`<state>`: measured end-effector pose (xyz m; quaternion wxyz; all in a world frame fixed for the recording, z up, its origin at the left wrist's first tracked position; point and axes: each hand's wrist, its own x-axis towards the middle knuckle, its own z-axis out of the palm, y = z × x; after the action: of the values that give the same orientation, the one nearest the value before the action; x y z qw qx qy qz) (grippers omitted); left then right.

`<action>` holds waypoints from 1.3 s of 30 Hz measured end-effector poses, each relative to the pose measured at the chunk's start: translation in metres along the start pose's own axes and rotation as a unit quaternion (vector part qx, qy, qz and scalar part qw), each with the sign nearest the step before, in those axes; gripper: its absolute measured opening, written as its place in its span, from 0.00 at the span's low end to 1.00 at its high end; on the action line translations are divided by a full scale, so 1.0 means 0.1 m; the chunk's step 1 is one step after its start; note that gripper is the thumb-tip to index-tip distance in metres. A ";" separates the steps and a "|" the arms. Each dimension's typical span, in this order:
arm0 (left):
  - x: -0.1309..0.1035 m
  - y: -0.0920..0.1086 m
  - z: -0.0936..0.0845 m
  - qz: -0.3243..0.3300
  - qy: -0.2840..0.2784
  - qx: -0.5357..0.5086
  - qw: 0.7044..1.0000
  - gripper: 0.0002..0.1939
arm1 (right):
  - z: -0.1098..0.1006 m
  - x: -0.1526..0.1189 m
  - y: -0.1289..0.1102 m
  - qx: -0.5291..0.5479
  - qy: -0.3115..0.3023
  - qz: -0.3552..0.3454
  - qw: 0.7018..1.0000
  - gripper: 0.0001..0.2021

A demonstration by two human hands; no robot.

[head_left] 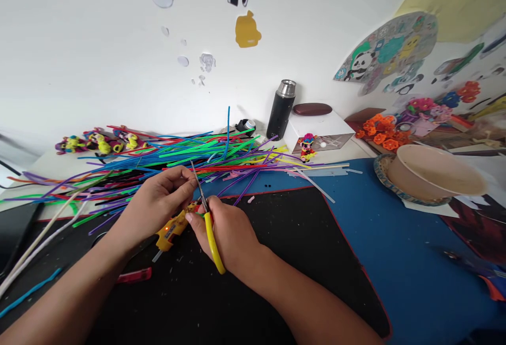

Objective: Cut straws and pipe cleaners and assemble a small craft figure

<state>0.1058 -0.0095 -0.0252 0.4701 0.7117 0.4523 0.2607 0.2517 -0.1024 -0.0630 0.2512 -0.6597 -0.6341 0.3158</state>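
With the right hand [227, 229] closed on the yellow-handled scissors [208, 224], the left hand [158, 203] pinches a small piece at the blades; pipe cleaners [158, 160] lie heaped beyond, uncut.

Bright, even daylight fills the scene, and the white wall [98, 60] reads almost blown out. Shadows are soft and faint; a weak one falls beside the flask [281, 109]. The black mat [276, 260] shows no glare. Wide-angle distortion bends the table edge and wall stickers [387, 50] toward the corners. The centre is sharp; the right edge, near the bowl [435, 176], is softer and slightly smeared.
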 end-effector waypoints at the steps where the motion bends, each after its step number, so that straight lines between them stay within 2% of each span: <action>1: 0.00 0.00 0.00 0.000 -0.001 -0.001 1.000 0.22 | 0.01 0.00 0.00 -0.001 0.002 -0.002 1.000 0.10; 9: -0.01 0.00 0.00 0.000 0.002 0.002 1.000 0.22 | 0.05 0.00 0.04 -0.012 0.011 -0.007 1.000 0.10; 39: 0.00 -0.04 -0.02 -0.005 -0.008 0.015 1.000 0.22 | 0.00 0.01 0.01 -0.046 0.002 0.003 0.999 0.14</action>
<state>0.1027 -0.0082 -0.0277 0.4642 0.7183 0.4559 0.2462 0.2526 -0.1020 -0.0642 0.2210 -0.6730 -0.6457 0.2851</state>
